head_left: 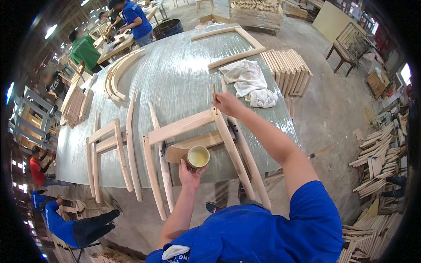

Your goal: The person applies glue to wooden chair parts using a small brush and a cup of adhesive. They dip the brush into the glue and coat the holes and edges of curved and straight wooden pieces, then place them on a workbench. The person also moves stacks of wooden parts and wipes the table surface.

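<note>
My left hand (189, 177) is closed around a cup (198, 157) of pale yellow liquid, held upright by the near edge of the table. My right hand (229, 105) pinches a thin wooden stick (214, 91), pointing up; whether it has bristles cannot be made out. That hand is just above the corner of a light wooden chair frame (180, 127), where small dark holes show in the leg's end. The frame's legs reach over the table edge toward me. A similar wooden frame (105, 132) rests to the left.
A film-covered table (175, 74) carries curved wooden strips (117, 76), a U-shaped wooden frame (237, 55) and a crumpled white cloth (246, 79). Stacked wooden frames (287, 72) stand beyond its right edge. Several people work at the left and far left. Wooden parts (375, 158) are piled at the right.
</note>
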Tool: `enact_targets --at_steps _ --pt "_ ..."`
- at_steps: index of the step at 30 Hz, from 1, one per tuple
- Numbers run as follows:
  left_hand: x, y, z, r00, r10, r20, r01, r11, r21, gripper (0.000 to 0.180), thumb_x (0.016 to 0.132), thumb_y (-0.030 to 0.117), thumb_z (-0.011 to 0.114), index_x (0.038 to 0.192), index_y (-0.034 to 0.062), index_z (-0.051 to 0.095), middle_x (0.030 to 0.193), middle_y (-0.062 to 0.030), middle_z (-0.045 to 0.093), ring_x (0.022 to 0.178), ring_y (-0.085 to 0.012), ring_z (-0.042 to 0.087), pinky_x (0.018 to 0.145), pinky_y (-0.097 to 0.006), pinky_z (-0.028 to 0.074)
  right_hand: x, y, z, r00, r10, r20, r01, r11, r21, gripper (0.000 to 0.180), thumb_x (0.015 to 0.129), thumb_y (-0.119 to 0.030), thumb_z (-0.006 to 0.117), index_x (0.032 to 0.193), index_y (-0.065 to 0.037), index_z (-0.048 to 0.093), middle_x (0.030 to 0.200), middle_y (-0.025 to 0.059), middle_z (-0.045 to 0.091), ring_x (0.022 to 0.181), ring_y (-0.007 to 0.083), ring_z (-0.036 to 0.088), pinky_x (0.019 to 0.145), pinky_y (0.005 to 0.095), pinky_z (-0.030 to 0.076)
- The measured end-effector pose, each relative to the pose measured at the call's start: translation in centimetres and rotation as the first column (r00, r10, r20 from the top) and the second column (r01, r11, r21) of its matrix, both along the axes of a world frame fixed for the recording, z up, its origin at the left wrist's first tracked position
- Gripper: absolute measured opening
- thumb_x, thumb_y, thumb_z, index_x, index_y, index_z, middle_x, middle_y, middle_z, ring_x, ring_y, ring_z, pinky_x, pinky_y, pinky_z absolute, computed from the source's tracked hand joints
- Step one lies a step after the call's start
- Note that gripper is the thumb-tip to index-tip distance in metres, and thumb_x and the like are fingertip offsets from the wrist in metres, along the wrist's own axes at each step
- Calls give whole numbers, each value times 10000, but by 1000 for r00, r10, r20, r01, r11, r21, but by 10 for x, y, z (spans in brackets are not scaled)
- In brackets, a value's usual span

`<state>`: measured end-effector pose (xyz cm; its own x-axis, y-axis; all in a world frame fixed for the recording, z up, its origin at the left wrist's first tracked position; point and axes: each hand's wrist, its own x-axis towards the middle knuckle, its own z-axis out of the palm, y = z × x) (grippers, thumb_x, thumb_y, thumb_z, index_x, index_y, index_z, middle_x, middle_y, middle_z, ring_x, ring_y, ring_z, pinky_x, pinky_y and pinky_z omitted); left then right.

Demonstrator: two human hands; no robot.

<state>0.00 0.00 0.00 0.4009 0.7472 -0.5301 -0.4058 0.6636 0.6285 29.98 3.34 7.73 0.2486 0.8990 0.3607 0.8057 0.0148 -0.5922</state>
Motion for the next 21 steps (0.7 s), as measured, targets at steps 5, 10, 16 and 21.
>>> enact_targets --at_steps 5,10,16,21 --pt "-11 -6 -6 999 37 -32 -38 999 -19 472 963 408 312 1295 75 351 1305 -153 400 1192 -349 416 918 -606 400 22 -1 -11 907 -104 -408 124 992 23 264 846 -233 545 853 30 553 730 198 624 657 278 635 621 382 505" --pt "-6 -4 -1 999 -17 -32 17 1000 -4 480 964 407 309 1303 69 349 1327 -151 364 1191 -349 416 920 -592 405 56 -17 -58 461 -70 -885 290 954 76 210 866 -195 562 793 -2 526 688 100 605 555 168 601 535 290 525" --pt "-5 -4 1 998 -39 -50 38 999 -13 483 966 406 296 1306 66 347 1327 -145 362 1180 -354 426 914 -583 419 45 -37 -83 154 -2 -988 295 955 44 186 870 -198 572 805 -37 504 692 89 598 562 160 596 538 288 531" --pt "2 -8 2 996 -60 -60 61 998 20 481 967 405 292 1306 68 344 1342 -149 354 1186 -345 427 896 -573 450 42 -41 -82 148 -33 -988 284 959 10 185 869 -192 563 784 -40 500 690 88 597 553 168 597 525 298 531"
